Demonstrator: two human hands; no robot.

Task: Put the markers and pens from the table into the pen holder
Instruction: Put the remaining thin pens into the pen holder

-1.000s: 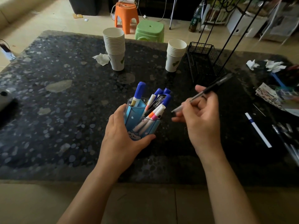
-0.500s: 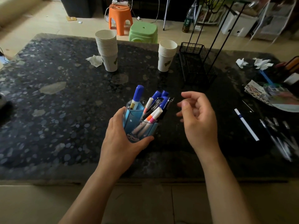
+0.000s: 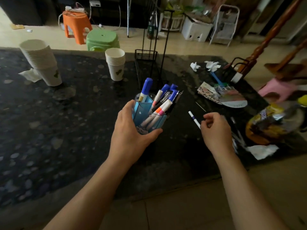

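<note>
Currently the pen holder (image 3: pixel 150 117), a blue container with a divided interior, stands on the dark speckled table (image 3: pixel 58 127) with the left hand (image 3: pixel 131 131) wrapped around its near side; the hand covers most of the lower front wall, so only part of a printed figure shows there. Inside stand several blue-capped markers (image 3: pixel 147 87), white-barrelled pens with orange and pink bands, and dark pens that are hard to separate from one another. To the right of that hand, the right hand (image 3: pixel 216 130) hovers with its fingers curled loosely, the fingertips at the near end of a white pen (image 3: pixel 194 119) lying on the table; whether they actually grip it cannot be told. Past the right hand, further pens (image 3: pixel 236 130) lie blurred and partly hidden by it. Beyond the left hand stand two stacks of paper cups (image 3: pixel 116 65) and a black wire rack (image 3: pixel 146 63), its uprights cut off at the top edge.
</note>
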